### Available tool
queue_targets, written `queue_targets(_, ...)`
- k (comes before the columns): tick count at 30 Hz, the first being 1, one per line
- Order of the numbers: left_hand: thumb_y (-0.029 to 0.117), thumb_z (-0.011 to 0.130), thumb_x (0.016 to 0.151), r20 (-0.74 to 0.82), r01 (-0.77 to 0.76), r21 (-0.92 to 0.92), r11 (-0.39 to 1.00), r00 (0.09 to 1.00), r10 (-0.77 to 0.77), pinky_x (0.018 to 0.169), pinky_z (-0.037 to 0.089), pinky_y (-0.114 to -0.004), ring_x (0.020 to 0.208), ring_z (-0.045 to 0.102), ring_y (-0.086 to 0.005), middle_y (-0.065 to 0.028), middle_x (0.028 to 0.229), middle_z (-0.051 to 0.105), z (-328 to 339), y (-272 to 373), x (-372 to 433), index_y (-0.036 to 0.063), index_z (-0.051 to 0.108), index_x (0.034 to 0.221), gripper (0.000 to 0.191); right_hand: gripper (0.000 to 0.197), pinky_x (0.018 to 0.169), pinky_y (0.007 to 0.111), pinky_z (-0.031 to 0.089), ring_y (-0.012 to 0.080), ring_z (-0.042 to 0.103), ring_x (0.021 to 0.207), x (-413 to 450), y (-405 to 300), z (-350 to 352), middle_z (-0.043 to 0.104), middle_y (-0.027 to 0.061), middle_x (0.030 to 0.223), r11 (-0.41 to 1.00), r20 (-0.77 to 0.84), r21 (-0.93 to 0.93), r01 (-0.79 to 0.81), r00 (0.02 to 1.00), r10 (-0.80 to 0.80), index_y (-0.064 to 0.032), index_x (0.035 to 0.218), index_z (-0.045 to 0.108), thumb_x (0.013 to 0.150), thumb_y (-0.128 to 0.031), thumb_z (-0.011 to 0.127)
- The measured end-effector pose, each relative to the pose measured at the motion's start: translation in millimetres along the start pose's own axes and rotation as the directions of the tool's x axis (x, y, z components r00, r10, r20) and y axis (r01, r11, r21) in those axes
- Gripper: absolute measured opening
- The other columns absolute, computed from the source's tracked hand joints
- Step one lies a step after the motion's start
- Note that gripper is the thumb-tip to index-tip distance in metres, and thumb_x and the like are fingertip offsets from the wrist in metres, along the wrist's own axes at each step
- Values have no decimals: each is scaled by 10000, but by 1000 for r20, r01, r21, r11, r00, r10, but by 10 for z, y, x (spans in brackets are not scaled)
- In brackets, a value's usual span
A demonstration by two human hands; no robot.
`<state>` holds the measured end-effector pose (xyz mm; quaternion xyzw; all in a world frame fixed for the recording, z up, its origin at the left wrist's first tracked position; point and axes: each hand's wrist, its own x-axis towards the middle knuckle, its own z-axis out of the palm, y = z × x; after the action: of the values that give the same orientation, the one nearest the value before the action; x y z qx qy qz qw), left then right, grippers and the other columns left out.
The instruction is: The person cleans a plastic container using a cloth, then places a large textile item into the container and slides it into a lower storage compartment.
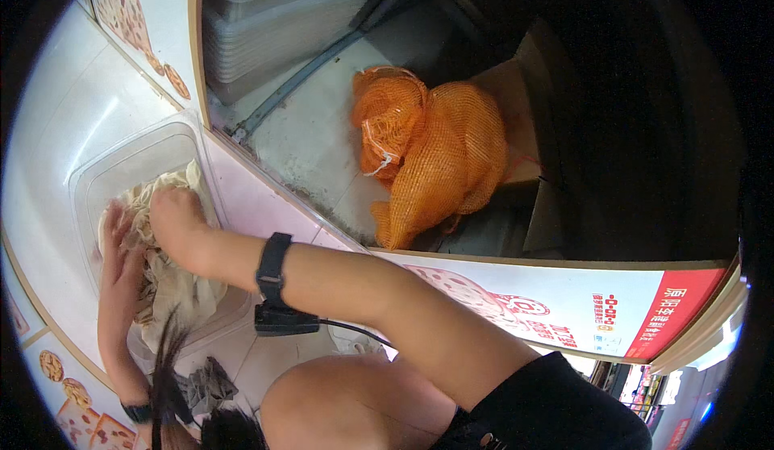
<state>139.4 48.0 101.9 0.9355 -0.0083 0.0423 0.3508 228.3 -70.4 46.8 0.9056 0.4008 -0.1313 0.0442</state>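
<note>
A clear plastic tub (pixel 175 124) stands at the left, with a bunched, wet-looking pale cloth (pixel 187 293) inside. My right hand (pixel 176 223) is curled into the upper part of the cloth, its fingertips hidden in the folds. Beside it, at the tub's left side, my left hand (pixel 121 247) grips the same cloth, with its fingers slightly blurred. Both wrists wear black straps, and a small black device with a cable hangs from the right one.
Orange mesh sacks (pixel 447 147) lie within a dark recess beside an open cardboard box (pixel 514 105). Stacked clear plastic containers (pixel 290 20) stand above. Printed panels (pixel 544 305) edge the recess. A dark grey cloth (pixel 208 386) lies on the tiled floor (pixel 272 359) near my bare knee.
</note>
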Motion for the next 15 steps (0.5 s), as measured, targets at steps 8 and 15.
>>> queue_targets(8, -113, 531, 899, -47, 121, -73, 990, 991, -125, 1277, 279, -442, 1523, 415, -358, -175, 1593, 506, 114, 344, -514, 80, 508, 1554, 683, 257, 926, 391, 523, 321, 646, 1105, -403, 260, -250, 644, 163, 1156, 938, -211, 308, 162, 973, -98, -25, 1101, 709, 887, -166, 725)
queue_targets(15, 265, 568, 1104, -590, 538, -29, 843, 671, -449, 1204, 356, -437, 1462, 476, -312, -180, 1564, 541, -483, -162, -1610, 11, 475, 1555, 526, 559, 1061, 481, 465, 360, 572, 1198, -1268, 906, -219, 595, 196, 1234, 726, -487, 682, 85, 794, 364, -3, 1280, 613, 844, -282, 822)
